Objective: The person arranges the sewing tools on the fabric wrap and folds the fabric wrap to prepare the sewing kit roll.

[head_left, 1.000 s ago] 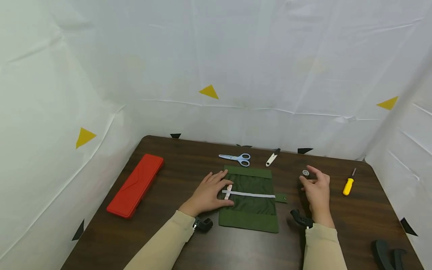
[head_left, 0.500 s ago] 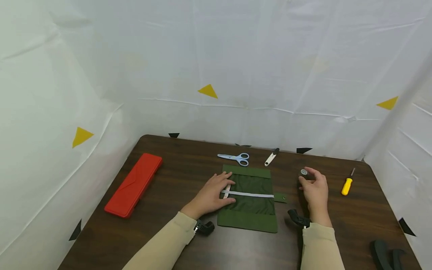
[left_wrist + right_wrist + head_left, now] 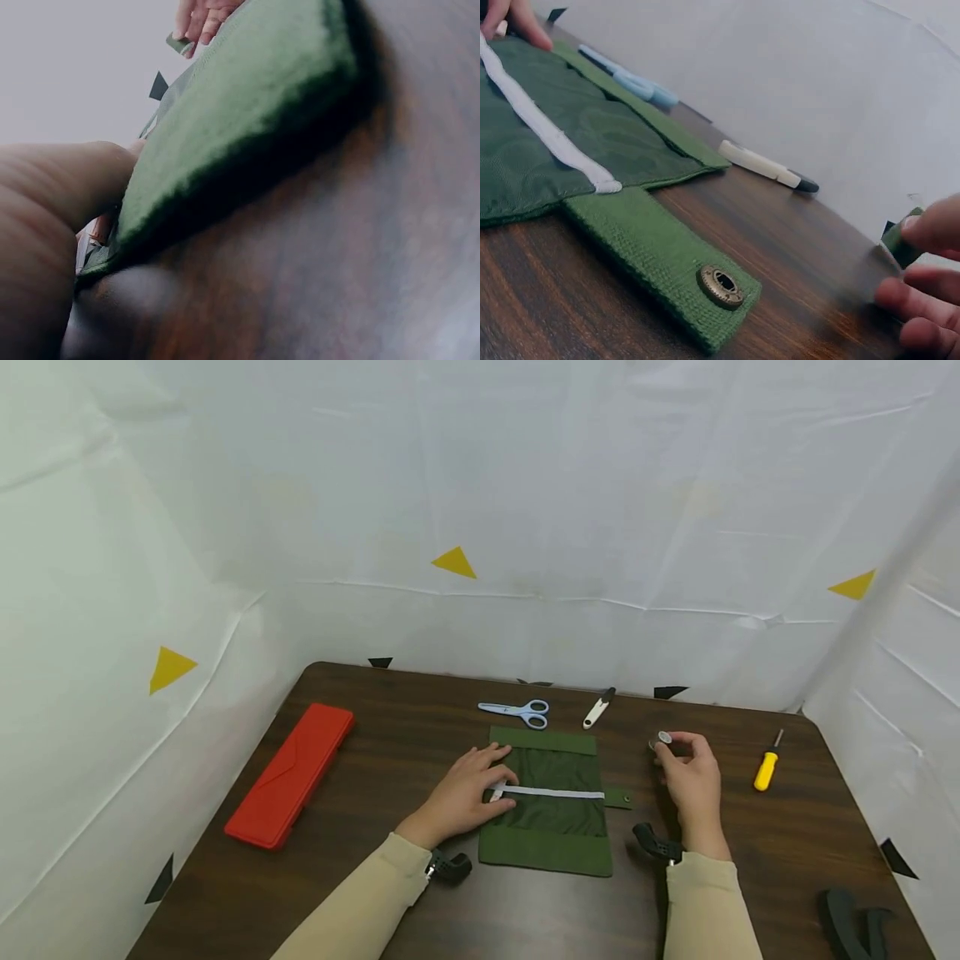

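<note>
My left hand (image 3: 461, 793) rests over the left side of an unrolled green fabric roll-up pouch (image 3: 547, 853), its thumb and fingers spread. Between them, partly covered, a small pale strip (image 3: 497, 792) lies by the white elastic band (image 3: 555, 792). At the right, above the table, my right hand (image 3: 693, 781) pinches a small green thread spool (image 3: 906, 238) between thumb and fingers; in the head view its pale round end (image 3: 664, 738) shows. The pouch's snap tab (image 3: 682, 262) points right, toward that hand.
Behind the pouch lie light-blue scissors (image 3: 528, 713) and a white thread snipper with a black end (image 3: 598, 708). A red case (image 3: 292, 777) lies left. A yellow screwdriver (image 3: 767, 767) and a black curved object (image 3: 847, 922) are at the right. White sheeting (image 3: 525, 485) surrounds the table.
My right hand has tilted the spool and shifted slightly left. The left hand's fingers have drawn in a little over the pale strip, covering more of it.
</note>
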`<state>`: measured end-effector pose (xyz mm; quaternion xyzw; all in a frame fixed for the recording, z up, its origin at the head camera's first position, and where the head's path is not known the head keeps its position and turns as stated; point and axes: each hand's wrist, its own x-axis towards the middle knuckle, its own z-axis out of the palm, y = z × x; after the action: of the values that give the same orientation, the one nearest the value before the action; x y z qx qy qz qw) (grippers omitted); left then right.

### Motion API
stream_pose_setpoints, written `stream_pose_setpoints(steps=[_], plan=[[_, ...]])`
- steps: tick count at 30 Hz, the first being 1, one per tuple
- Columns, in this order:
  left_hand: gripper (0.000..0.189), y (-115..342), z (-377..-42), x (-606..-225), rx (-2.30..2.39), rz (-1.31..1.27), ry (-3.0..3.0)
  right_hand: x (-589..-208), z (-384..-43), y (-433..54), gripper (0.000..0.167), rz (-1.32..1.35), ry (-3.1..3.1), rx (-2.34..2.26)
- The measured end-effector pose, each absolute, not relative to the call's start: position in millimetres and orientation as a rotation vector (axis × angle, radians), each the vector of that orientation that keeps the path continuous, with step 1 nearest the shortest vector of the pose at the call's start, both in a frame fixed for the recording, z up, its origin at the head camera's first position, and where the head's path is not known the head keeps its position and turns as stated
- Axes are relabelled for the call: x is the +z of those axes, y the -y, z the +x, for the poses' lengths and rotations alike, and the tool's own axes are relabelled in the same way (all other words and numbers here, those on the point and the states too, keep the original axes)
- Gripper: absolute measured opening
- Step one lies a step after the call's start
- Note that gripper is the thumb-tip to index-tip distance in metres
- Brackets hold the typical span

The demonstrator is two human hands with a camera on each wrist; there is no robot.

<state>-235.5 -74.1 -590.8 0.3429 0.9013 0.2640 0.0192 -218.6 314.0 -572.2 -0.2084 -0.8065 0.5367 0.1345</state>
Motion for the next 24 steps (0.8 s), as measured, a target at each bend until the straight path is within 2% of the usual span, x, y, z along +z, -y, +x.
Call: stream_pose_setpoints(steps=[9, 16, 24], plan=[[0.019, 74.1, -231.9, -588.5, 0.833, 1.053, -2.797, -566.9, -212.9, -303.9, 0.037, -0.491, 2.195, 1.780], [0.016, 71.9, -231.6, -588.2, 0.843, 1.084, -2.779, -560.8, -214.6, -276.7, 0.041, -0.198, 2.172, 2.083], [0.017, 73.1, -233.6, -594.0, 0.845, 1.070, -2.775, -562.9, -220.1, -235.9, 0.035, 0.066, 2.127, 2.380]])
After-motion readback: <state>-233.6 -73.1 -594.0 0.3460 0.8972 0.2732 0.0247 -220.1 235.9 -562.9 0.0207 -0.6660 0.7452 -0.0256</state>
